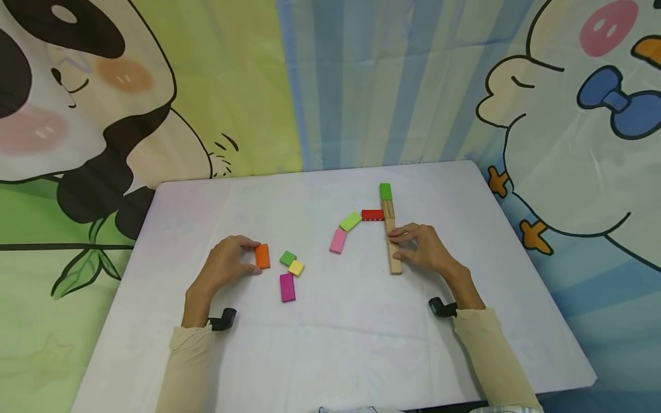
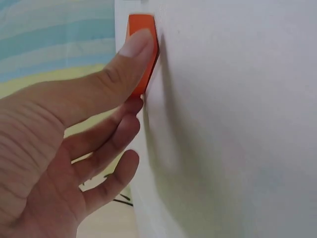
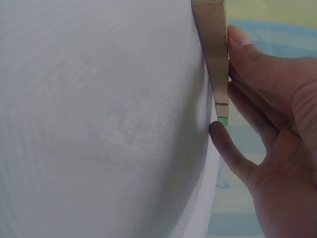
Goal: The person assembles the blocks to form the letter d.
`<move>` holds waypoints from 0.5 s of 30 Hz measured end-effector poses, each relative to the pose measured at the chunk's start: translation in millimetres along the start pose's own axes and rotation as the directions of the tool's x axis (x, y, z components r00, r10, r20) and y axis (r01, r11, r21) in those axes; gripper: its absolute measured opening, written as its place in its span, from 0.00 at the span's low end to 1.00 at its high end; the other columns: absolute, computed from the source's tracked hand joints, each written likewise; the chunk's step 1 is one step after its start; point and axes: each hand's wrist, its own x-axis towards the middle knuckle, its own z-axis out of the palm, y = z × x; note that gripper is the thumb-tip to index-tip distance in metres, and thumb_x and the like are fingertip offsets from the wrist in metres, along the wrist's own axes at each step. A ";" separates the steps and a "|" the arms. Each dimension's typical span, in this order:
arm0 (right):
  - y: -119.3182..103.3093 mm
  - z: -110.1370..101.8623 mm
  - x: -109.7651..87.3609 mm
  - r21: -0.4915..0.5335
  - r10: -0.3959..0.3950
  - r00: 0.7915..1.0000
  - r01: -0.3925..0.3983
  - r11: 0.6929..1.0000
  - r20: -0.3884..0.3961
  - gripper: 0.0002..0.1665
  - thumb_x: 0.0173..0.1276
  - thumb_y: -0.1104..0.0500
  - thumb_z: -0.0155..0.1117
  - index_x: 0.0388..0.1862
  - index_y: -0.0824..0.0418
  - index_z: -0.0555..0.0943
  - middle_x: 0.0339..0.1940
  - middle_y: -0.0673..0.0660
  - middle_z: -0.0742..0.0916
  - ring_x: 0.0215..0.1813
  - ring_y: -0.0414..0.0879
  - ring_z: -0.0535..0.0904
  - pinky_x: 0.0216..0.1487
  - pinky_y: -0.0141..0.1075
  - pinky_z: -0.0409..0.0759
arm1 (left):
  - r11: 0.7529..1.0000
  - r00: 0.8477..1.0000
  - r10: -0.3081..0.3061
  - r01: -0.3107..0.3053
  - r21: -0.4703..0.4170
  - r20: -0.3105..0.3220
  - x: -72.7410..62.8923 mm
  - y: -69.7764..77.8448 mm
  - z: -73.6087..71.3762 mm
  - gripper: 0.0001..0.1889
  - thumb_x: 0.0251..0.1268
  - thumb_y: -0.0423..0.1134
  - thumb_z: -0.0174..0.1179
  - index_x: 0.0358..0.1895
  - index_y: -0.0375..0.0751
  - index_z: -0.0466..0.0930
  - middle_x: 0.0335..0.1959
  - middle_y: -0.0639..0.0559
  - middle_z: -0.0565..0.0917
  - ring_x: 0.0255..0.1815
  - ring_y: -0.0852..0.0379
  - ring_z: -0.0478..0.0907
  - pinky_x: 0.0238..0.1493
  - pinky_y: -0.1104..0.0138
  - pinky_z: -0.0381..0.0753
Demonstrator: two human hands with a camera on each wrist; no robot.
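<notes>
My left hand (image 1: pixel 227 261) pinches an orange block (image 1: pixel 262 256) at the left of the table, index finger at its far end and thumb at its near end. In the left wrist view the thumb covers part of the same orange block (image 2: pixel 141 74). My right hand (image 1: pixel 420 246) touches the right side of a long plain wooden block (image 1: pixel 394 252) with fingertips and thumb. That wooden block (image 3: pixel 214 44) shows in the right wrist view, with all visible fingers on one side of it. Striped wooden pieces (image 1: pixel 388 209) and a green block (image 1: pixel 385 191) continue its line.
A red block (image 1: pixel 373 215), a light green block (image 1: pixel 350 221) and a pink block (image 1: pixel 338 241) curve leftward from the wooden line. Between the hands lie a green cube (image 1: pixel 287 258), a yellow cube (image 1: pixel 296 268) and a magenta block (image 1: pixel 287 287) on the white table (image 1: pixel 330 355).
</notes>
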 end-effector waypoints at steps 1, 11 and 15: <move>0.0 0.2 -0.2 0.000 0.000 1.000 0.000 1.000 -0.001 0.27 0.54 0.68 0.89 0.54 0.67 0.92 0.60 0.61 0.93 0.68 0.63 0.86 0.76 0.61 0.76 | 1.000 1.000 -0.004 0.004 0.002 -0.008 4.7 1.3 0.5 0.33 0.53 0.34 0.86 0.65 0.34 0.87 0.57 0.38 0.90 0.61 0.38 0.82 0.67 0.40 0.78; 0.1 2.0 -0.9 0.009 -0.019 1.000 0.019 1.000 -0.004 0.27 0.54 0.67 0.89 0.55 0.68 0.92 0.60 0.62 0.93 0.68 0.63 0.85 0.76 0.61 0.76 | 0.997 0.996 -0.035 0.041 0.062 -0.083 55.3 20.2 8.2 0.32 0.55 0.44 0.86 0.59 0.27 0.87 0.51 0.36 0.89 0.52 0.40 0.81 0.58 0.47 0.80; -0.6 1.6 -0.6 0.009 -0.015 1.000 0.015 1.000 -0.006 0.27 0.54 0.67 0.89 0.54 0.68 0.92 0.60 0.62 0.93 0.68 0.63 0.85 0.76 0.61 0.76 | 0.994 0.997 -0.018 0.026 0.108 -0.076 71.0 32.9 13.7 0.33 0.53 0.47 0.86 0.57 0.27 0.88 0.50 0.37 0.90 0.50 0.41 0.83 0.57 0.48 0.81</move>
